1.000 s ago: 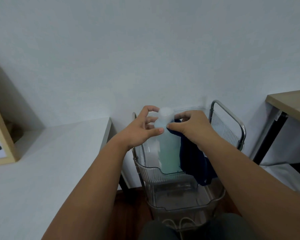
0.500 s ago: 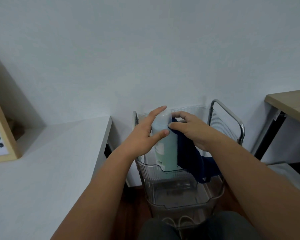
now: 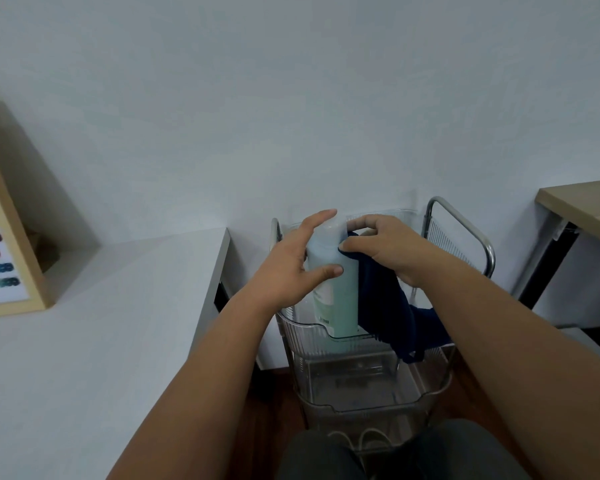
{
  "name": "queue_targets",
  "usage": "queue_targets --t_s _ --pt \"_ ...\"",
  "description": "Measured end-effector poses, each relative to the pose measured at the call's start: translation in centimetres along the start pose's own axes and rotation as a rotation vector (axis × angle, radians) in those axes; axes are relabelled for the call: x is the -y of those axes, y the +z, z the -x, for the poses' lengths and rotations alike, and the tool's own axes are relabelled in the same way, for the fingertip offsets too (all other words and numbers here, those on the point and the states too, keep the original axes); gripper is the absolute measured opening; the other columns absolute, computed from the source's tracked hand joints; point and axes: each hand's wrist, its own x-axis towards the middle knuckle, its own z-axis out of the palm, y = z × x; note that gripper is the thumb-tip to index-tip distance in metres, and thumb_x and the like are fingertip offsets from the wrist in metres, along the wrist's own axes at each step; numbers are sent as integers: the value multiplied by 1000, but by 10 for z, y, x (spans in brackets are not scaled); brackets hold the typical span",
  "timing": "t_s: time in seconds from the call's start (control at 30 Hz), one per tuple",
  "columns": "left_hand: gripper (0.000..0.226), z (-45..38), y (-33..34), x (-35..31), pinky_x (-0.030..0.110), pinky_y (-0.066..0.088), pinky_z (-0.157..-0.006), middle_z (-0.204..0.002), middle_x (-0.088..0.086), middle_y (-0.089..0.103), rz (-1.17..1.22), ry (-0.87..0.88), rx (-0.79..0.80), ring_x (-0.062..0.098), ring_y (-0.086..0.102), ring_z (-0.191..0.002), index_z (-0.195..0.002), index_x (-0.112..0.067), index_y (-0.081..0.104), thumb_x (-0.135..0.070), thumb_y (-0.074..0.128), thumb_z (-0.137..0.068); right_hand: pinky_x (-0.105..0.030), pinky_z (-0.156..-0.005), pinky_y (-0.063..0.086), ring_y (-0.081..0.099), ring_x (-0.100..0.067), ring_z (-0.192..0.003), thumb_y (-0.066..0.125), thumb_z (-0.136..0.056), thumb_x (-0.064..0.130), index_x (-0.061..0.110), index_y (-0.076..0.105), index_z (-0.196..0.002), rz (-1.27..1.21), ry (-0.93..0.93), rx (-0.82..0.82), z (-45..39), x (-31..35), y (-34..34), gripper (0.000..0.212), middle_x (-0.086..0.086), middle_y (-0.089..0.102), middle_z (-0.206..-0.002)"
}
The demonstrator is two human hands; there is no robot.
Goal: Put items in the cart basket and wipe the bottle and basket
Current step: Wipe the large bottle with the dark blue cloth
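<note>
Lower now, my right hand (image 3: 388, 251) pinched the navy cloth (image 3: 385, 303) against the bottle (image 3: 333, 296); my left hand (image 3: 291, 268), thumb and fingers curled round it, steadied it in the cart basket (image 3: 291, 323).

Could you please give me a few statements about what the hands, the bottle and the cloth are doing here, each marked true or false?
1. The right hand holds a dark blue cloth against the bottle. True.
2. The bottle lies flat on the white table. False: it stands upright in the top clear cart basket.
3. The left hand steadies the bottle, thumb across its front. True.
4. The cloth is bright red. False: it is dark blue.
5. The lower basket is packed with bottles. False: no bottles show in it.
</note>
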Motion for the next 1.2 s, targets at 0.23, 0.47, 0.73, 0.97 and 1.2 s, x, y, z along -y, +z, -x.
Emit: queue_targets --t_s 0.23,0.47,0.73,0.97,1.2 --pt "78 -2 -3 6 13 44 -95 -115 -43 47 83 -24 19 7 57 -113 -135 -64 32 -35 79 -79 -26 -83 55 69 -18 -95 65 -88 8 19 69 -113 1 -73 345 -16 0 -30 27 -7 70 -103" --pt "80 -5 -7 2 25 40 -106 -125 -4 48 152 -77 100 7 54 -121 -136 -63 32 -27 78 -81 -19 -86 49 64 -10 -107 63 -90 10 19 69 -113 164 -55 462 -29 15 -42 26 -3 68 -117" --pt "78 -2 15 -28 32 43 -84 -117 0 35 -392 -173 -172 20 44 -102 -139 -59 20 -70 61 -73 -11 -67 43 61 5 -69 67 -88 25 34 72 -108 299 -110 215 -11 9 -29 22 12 66 -73" --pt "75 -8 8 -30 33 46 -85 -107 5 50 -160 -218 -120 19 48 -106 -134 -54 33 -52 76 -73 -12 -59 40 48 2 -59 65 -88 23 33 69 -112 328 -159 182 -7 6 -20 26 6 50 -69" --pt "72 -11 -8 -21 30 47 -93 -109 -24 57 37 -153 47 4 58 -101 -129 -57 43 -36 83 -74 -20 -79 37 53 17 -65 64 -91 20 27 68 -117 415 -217 315 -13 16 -37 27 13 59 -89"
